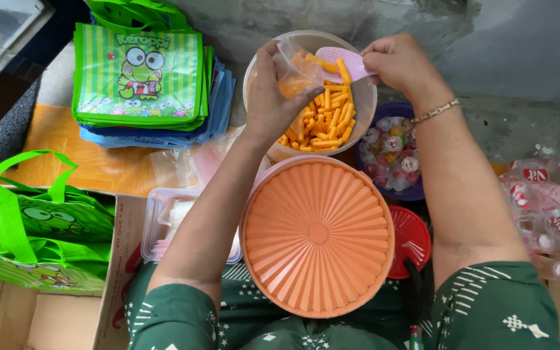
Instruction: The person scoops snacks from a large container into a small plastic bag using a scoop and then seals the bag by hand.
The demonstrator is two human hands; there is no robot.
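Note:
My left hand (272, 91) grips a small clear plastic bag (296, 68) with some orange snack sticks in it, held over a large pale bowl (365, 110) full of the same orange sticks (325, 116). My right hand (400, 63) holds a pink scoop (345, 61) at the bag's mouth, with a stick lying on it. A round orange ribbed lid (317, 236) rests on my lap just below the bowl.
A stack of green striped tote bags (139, 74) lies at the back left, more green bags (34, 227) in a cardboard box at the left. Clear container (163, 217), blue bowl of small jelly cups (393, 155), red lid (411, 240), bottles (546, 201) at right.

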